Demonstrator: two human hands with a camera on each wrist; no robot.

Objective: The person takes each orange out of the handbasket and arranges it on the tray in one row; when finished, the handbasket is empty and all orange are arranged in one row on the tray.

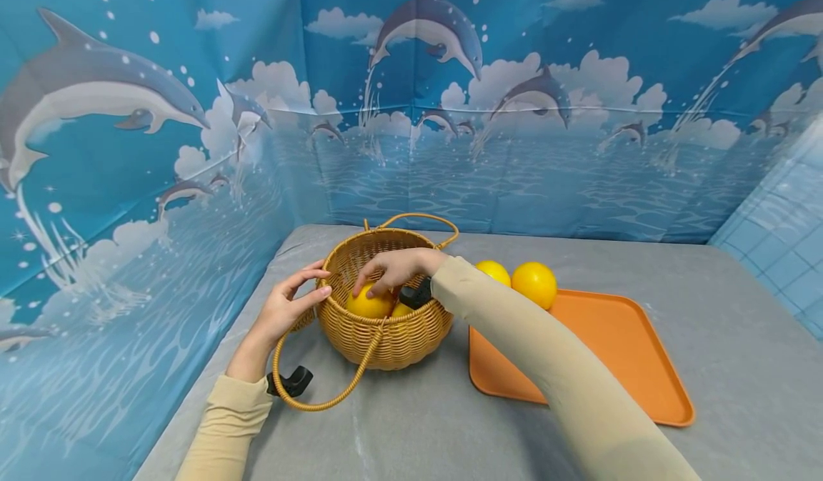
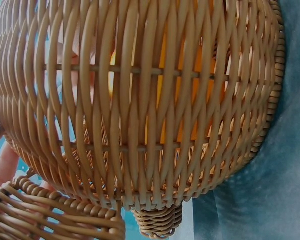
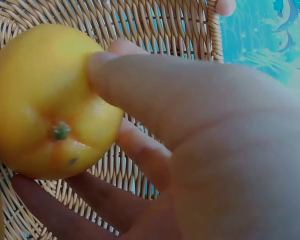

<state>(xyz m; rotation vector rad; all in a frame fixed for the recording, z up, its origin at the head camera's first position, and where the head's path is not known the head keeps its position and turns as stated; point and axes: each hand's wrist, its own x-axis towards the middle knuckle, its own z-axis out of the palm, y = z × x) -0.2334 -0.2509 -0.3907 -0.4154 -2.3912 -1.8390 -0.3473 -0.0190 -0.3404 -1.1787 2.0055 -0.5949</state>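
Note:
Inside the round wicker basket (image 1: 386, 341), my right hand (image 1: 398, 265) grips an orange (image 1: 369, 304). The right wrist view shows the thumb on top of this orange (image 3: 55, 100), near its green stem end, with the other fingers around its side. Another yellow-orange fruit (image 1: 401, 310) peeks out beside it, mostly hidden by the basket wall. My left hand (image 1: 289, 306) touches the basket's left rim from outside with extended fingertips and thumb. A woven flap (image 2: 55, 215) hangs at that side of the basket.
Two more oranges, a near one (image 1: 535, 285) and a partly covered one (image 1: 494, 271), sit at the back left of an orange tray (image 1: 617, 345). My right forearm crosses over the tray. One basket handle (image 1: 334, 400) droops toward me; dolphin-printed curtains (image 1: 411, 145) enclose the grey table (image 1: 398, 431).

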